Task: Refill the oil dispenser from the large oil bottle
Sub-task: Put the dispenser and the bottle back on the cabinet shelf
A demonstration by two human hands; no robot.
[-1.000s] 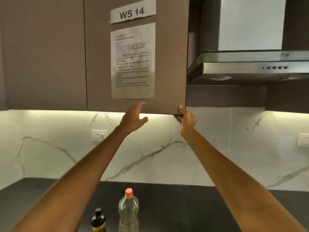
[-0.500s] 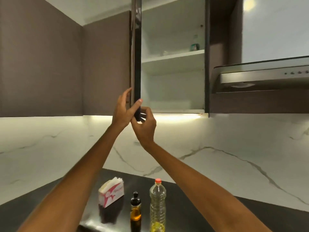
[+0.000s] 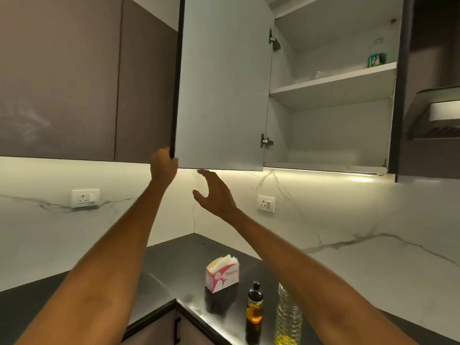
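A small dark oil dispenser (image 3: 254, 312) with amber oil stands on the black counter (image 3: 179, 265). Right beside it is the large clear oil bottle (image 3: 288, 322), its top hidden behind my right forearm. Both hands are raised high above them. My left hand (image 3: 163, 166) grips the lower corner of the swung-out cabinet door (image 3: 221, 95). My right hand (image 3: 215, 192) hovers just under the door's bottom edge, fingers spread and holding nothing.
A white and red tissue box (image 3: 222, 273) sits behind the dispenser. The cabinet (image 3: 333, 135) stands wide, its lower shelf bare, a small green item (image 3: 376, 59) on the upper shelf. A range hood (image 3: 433, 115) juts out at right. Wall sockets (image 3: 85, 197) flank my arms.
The cabinet door has swung from shut to fully out. My right hand has let go of its edge and dropped below it; my left hand now holds the corner.
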